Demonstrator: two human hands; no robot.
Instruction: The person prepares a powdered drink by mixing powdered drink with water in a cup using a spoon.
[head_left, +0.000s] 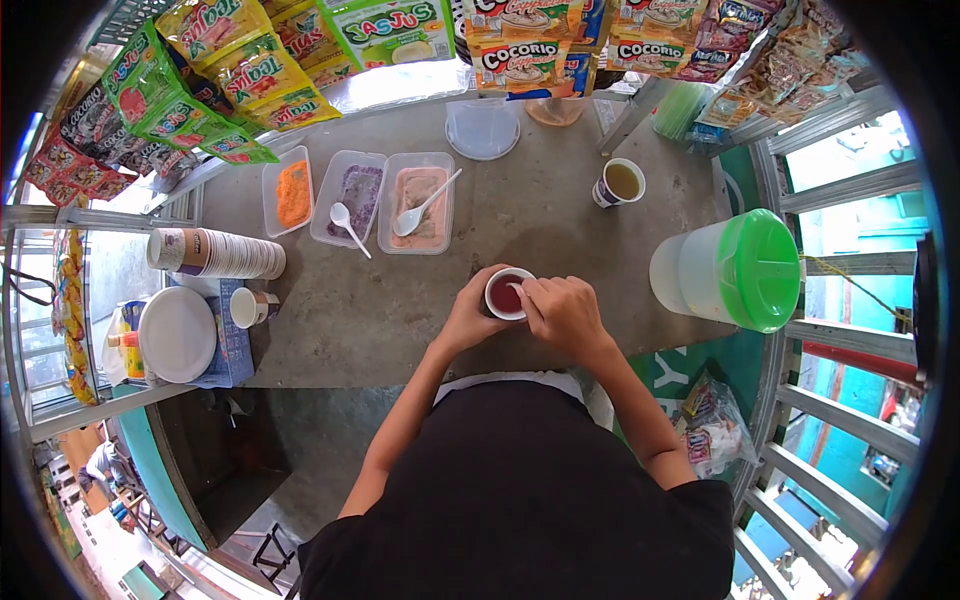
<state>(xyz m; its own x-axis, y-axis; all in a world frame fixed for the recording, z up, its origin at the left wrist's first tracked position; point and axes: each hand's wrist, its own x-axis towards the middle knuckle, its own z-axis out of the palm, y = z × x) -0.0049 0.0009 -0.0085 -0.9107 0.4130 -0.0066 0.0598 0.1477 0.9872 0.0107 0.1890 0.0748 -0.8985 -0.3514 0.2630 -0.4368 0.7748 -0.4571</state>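
My left hand (468, 312) is wrapped round a paper cup (492, 302) that holds a dark red drink (506, 296). Over the rim, my right hand (563, 312) pinches a white spoon (515, 286), whose lower end dips into the drink. Beyond my hands stand three clear plastic tubs: one with orange powder (293, 195), one with purple powder (360, 192) and one with pale pink powder (415, 215). White plastic spoons rest in the purple tub and the pink tub. Another paper cup (602, 192) with a yellowish drink stands at the right.
Stacked paper cups (230, 255) lie at the left, near a single tipped cup (243, 308) and a white round lid (177, 335). A green-lidded container (690, 270) is at the right. Drink sachets (520, 60) hang along the back, above a translucent tub (482, 130).
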